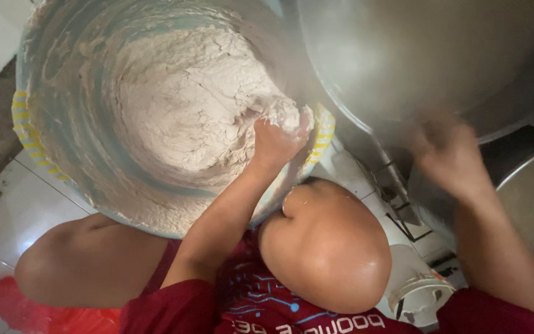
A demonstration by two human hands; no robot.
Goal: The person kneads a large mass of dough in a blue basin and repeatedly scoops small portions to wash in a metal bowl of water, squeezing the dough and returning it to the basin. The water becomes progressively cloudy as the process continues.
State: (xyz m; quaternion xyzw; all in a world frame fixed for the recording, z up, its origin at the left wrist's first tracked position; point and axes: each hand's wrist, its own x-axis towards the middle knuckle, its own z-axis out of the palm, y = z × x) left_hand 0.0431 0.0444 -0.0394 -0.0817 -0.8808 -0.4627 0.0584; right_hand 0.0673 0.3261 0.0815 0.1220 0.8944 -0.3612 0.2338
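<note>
The basin (63,142) is packed with dough (186,99), which blocks its middle; open room is left only along its bare wall at 9 o'clock. At 3 o'clock the big metal pot (415,55) crowds its rim. Both knees (326,247) close off 6 o'clock.

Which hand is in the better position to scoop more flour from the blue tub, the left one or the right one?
Probably the left. The left hand is already inside the blue tub, holding a clump against the flour. The right hand, blurred, is outside it, by the metal pot.
</note>
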